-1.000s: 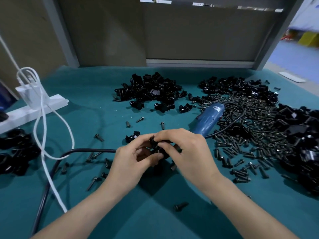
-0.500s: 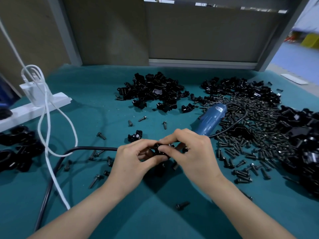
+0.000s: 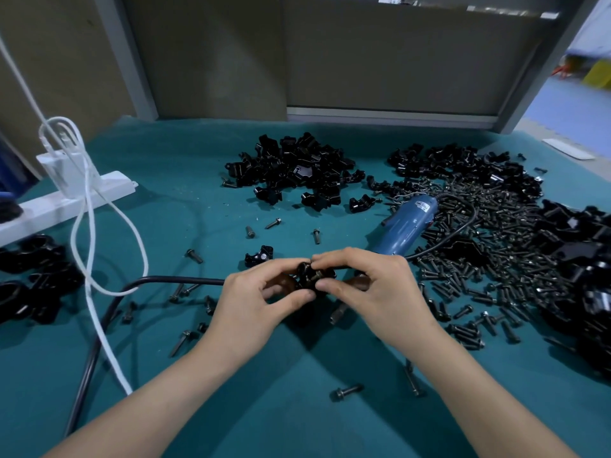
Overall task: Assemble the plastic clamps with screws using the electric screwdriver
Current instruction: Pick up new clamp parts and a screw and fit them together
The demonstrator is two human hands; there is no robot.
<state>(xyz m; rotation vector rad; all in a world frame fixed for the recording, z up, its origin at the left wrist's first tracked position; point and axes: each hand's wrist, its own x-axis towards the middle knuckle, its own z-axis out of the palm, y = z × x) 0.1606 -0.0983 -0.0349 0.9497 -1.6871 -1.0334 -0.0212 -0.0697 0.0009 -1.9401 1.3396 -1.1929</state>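
Plastic clamp point(image 3: 309, 276) is held above the middle of the tabletop point(image 3: 185, 206), pinched between thumb and fingers of both the left hand point(image 3: 254, 305) and the right hand point(image 3: 373, 292). Electric screwdriver point(image 3: 405, 226) lies just behind the right hand. Loose screws point(image 3: 479, 259) cover the right side; a clamp pile point(image 3: 294, 170) sits near the far edge.

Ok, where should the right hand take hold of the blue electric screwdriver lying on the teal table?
Probably round the mid-barrel of the blue electric screwdriver, from above: it lies flat, slanted, round body bare, cord end far, nose near the right hand.
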